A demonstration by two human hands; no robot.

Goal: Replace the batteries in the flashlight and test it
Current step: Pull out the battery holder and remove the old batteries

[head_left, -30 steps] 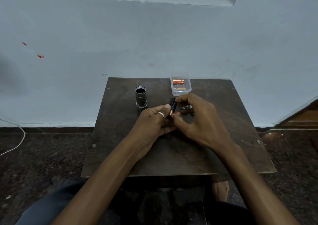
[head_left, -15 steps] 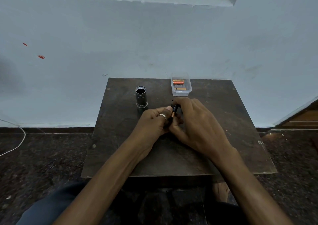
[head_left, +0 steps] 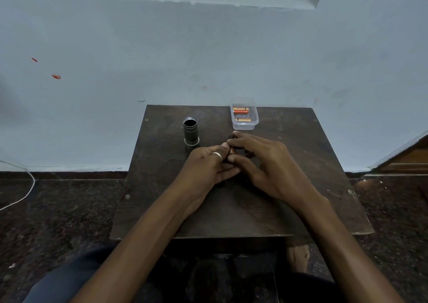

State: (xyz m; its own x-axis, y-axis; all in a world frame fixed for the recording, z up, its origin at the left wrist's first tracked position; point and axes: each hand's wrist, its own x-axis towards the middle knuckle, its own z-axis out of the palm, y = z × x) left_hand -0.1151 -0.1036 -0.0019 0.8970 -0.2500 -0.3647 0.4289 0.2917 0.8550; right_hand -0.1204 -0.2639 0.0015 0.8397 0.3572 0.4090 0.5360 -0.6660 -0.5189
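Both hands meet over the middle of the dark wooden table [head_left: 312, 187]. My left hand [head_left: 206, 166], with a ring on one finger, grips a small black battery holder that is mostly hidden by the fingers. My right hand [head_left: 261, 163] curls over the holder from the right and pinches a copper-and-black battery [head_left: 232, 151] at its top end. The black flashlight body [head_left: 191, 130] stands upright with its open end up, just left of and behind the hands. A clear plastic box [head_left: 245, 123] at the table's far edge holds orange batteries [head_left: 240, 111].
The table stands against a pale blue wall. A dark speckled floor surrounds it, with a white cable [head_left: 25, 194] on the left. A wooden edge [head_left: 407, 161] shows at the far right. My knees sit under the table's near edge.
The battery stood higher above the hands a second ago. It has sunk down between the fingers, and my right hand has closed lower over the holder.
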